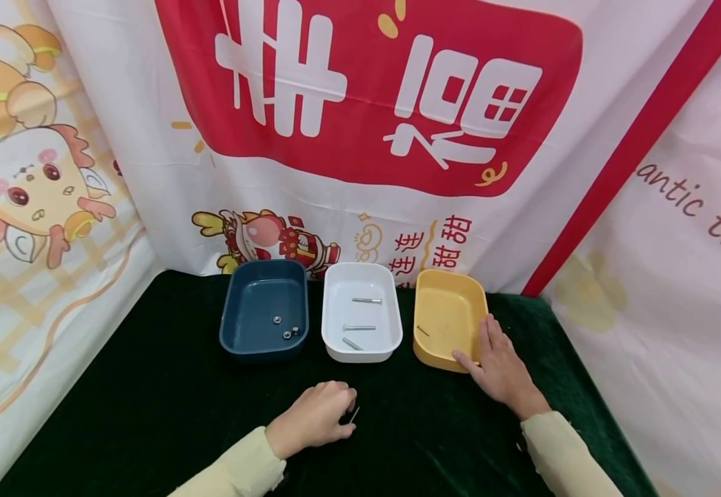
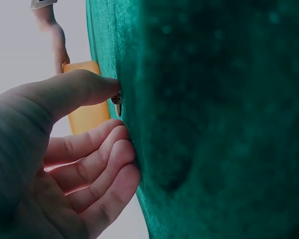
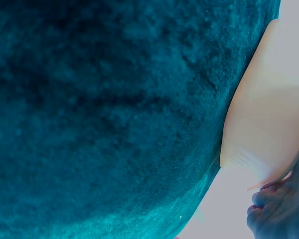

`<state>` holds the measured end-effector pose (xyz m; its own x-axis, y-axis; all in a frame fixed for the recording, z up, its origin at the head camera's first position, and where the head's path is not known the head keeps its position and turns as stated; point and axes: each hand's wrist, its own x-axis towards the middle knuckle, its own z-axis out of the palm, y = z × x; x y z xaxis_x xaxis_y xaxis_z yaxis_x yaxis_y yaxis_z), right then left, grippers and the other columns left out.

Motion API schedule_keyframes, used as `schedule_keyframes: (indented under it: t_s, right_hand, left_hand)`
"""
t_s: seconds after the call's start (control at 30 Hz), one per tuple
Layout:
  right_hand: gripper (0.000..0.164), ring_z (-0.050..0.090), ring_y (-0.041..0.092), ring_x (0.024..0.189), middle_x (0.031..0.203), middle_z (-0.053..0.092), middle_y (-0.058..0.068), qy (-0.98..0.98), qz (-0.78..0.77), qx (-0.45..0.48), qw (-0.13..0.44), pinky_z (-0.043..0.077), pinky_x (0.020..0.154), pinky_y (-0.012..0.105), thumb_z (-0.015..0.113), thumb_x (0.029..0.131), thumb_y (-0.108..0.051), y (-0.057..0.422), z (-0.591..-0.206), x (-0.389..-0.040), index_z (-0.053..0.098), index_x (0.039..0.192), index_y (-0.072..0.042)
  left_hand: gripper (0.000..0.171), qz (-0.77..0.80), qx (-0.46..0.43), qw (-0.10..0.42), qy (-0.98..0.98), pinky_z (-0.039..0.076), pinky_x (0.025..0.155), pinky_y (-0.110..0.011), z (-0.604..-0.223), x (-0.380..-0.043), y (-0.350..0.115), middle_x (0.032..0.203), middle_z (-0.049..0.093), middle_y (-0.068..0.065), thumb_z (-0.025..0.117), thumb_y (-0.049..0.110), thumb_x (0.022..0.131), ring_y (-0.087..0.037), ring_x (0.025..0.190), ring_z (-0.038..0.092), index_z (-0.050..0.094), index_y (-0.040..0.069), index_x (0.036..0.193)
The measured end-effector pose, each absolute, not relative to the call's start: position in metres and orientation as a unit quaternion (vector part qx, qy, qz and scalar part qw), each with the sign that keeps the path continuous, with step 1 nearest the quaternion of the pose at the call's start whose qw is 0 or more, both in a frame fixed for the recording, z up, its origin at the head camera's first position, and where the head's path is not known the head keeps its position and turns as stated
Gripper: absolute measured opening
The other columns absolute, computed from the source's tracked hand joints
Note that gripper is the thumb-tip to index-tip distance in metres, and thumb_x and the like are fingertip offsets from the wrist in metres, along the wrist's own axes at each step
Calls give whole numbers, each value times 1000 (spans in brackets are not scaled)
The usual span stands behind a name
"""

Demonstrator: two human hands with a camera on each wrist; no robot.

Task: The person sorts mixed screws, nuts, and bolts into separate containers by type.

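Observation:
My left hand (image 1: 318, 415) is low over the dark green cloth, thumb and fingers apart on either side of a small screw (image 1: 354, 415). In the left wrist view the cross-slotted head of the screw (image 2: 116, 99) is close beneath the thumb tip, its shank pointing toward the index finger. At the right, my right hand (image 1: 501, 366) rests against a yellow box (image 1: 450, 355), fingers fairly straight along its right side and thumb at the near rim. One thin brownish screw (image 1: 423, 331) lies inside that box. The right wrist view shows the wall of the yellow box (image 3: 269, 104) from close by.
Left of the yellow box stand a white box (image 1: 360, 355) holding three silver bolts (image 1: 360, 328) and a dark blue box (image 1: 263, 352) holding three nuts (image 1: 287, 335). A small shiny item (image 1: 519, 446) lies by the right sleeve. Printed fabric (image 1: 149, 172) hangs behind.

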<state>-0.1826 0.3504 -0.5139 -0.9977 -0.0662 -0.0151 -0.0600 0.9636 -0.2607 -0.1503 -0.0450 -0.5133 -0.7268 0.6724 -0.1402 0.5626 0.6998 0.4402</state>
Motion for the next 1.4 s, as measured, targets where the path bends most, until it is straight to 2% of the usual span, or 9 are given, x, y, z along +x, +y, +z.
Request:
schedule_keyframes:
  t_s: [0.2,0.53,0.77,1.03,1.4]
  right_hand:
    - [112,10,45,163,179,-5,17,990,-134,-33,12,16,130,67,32,97,-84,350,-515,-184,-14,169,-10]
    - [113,10,45,163,179,-6,17,990,-134,-35,15,16,130,67,34,98,-83,349,-512,-186,-9,169,-7]
    - [114,12,46,162,178,-2,23,990,-134,-40,8,17,129,69,34,99,-82,347,-512,-187,-3,169,0]
    - [112,12,46,161,178,-3,23,990,-137,-41,9,16,129,69,34,100,-81,347,-512,-186,-9,168,-4]
    - [113,14,47,161,178,-3,21,991,-129,-36,9,18,129,69,34,99,-82,351,-514,-184,-4,169,-2]
  left_hand:
    - [16,212,335,154,905,46,54,-21,-514,-150,-45,77,55,10,82,23,91,-3,63,51,67,20,87]
    - [16,223,326,160,905,46,52,-21,-514,-153,-45,74,55,9,80,19,93,-3,61,52,67,20,84]
    - [21,214,329,151,907,46,52,-22,-516,-155,-43,74,55,9,79,18,92,-4,61,51,63,21,79]
    - [22,209,344,139,905,46,53,-22,-517,-156,-42,73,56,10,78,14,90,-3,60,50,63,22,76]
    - [22,207,357,145,899,46,53,-22,-511,-159,-36,71,56,11,77,14,91,-3,58,51,65,22,74]
